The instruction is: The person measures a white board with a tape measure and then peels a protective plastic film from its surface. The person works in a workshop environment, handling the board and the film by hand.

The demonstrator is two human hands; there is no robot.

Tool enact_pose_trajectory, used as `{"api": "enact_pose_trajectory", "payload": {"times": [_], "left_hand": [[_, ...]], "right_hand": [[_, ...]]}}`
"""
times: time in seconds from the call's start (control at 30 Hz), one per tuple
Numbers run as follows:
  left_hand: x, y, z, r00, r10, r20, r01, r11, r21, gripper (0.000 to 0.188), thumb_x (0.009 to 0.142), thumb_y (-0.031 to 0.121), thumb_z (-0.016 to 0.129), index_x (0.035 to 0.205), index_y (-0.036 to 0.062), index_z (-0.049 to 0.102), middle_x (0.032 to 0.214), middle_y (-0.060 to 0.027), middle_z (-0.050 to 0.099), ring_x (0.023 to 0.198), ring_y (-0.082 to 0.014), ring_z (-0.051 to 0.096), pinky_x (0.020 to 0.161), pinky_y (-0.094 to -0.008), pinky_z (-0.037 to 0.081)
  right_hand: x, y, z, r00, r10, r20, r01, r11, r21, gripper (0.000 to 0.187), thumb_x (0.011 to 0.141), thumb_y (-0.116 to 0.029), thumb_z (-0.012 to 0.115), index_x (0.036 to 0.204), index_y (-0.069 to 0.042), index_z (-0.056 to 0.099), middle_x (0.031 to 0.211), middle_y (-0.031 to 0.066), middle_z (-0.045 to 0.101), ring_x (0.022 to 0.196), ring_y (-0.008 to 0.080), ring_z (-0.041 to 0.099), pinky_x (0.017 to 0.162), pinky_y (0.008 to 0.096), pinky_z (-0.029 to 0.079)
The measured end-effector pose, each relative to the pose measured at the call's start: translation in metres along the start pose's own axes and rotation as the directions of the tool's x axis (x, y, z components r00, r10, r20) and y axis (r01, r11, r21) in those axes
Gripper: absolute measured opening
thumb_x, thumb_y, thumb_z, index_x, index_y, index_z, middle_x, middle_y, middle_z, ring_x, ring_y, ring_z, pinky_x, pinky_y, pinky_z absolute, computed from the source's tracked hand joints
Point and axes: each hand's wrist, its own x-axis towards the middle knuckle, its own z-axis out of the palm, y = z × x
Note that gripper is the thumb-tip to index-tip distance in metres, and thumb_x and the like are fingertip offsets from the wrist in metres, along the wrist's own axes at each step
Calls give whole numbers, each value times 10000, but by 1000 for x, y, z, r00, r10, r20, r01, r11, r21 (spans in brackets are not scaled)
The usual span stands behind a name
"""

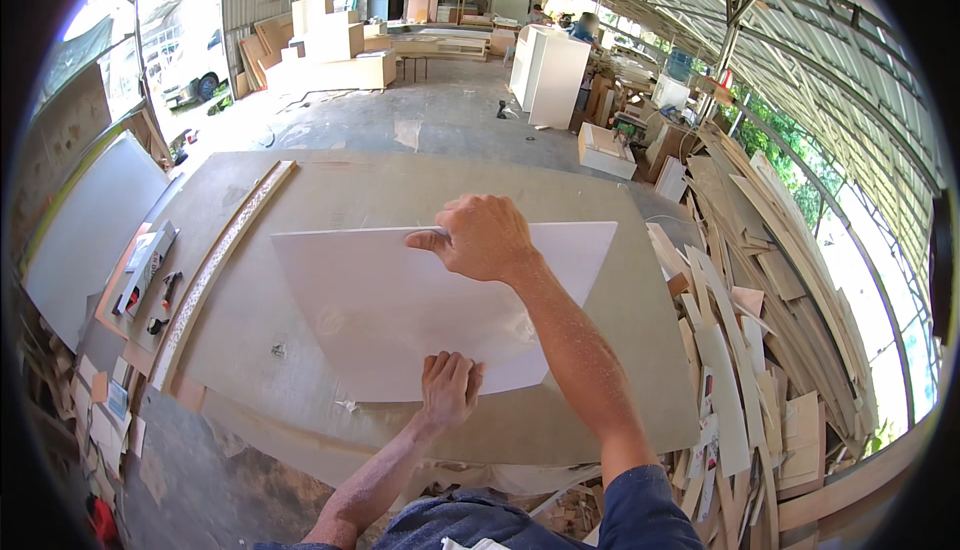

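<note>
A white rectangular panel [400, 300] is over the large worktable [320, 185], its far edge looking raised. My right hand [488, 238] reaches across and is closed over that far edge, thumb laid on the near face. Low on the panel, close to its near edge, my left hand [450, 387] rests with curled fingers. What these fingers hold, if anything, is hidden under the hand. Pale dust covers both forearms.
A long narrow strip [225, 265] lies along the table's left side, beside a boxed tool [148, 268] and small dark tools. Scrap boards [790, 280] are piled at the right. Farther off stand a white cabinet [548, 75], wooden boxes [335, 40] and a person [584, 28].
</note>
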Motion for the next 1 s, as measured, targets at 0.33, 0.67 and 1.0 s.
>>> {"api": "enact_pose_trajectory", "payload": {"times": [0.33,0.67,1.0], "left_hand": [[-42,-7,-93,763,-349,-544,418,908,3,638,942,343,671,1476,50,480,1533,-226,331,1425,-402,316,1136,-622,216],[-123,-58,-6,156,-961,231,767,-30,-641,804,924,365,749,1552,65,348,1489,-190,436,1333,-315,476,1059,-462,403],[-153,-24,83,234,-938,256,735,-2,-678,288,979,72,498,1223,1,633,1110,-89,670,970,-207,606,858,-365,477]], "right_hand": [[-60,81,-110,714,640,-284,-560,766,315,791,958,-717,555,703,29,620,584,156,543,566,262,554,574,449,429],[-321,38,100,-189,982,7,-195,-45,980,603,1052,-519,572,1119,69,692,1056,67,689,950,165,607,872,319,511],[-397,-72,221,-531,794,297,-10,-357,934,665,1076,-558,475,920,63,652,860,68,649,770,194,568,712,387,505]]}}
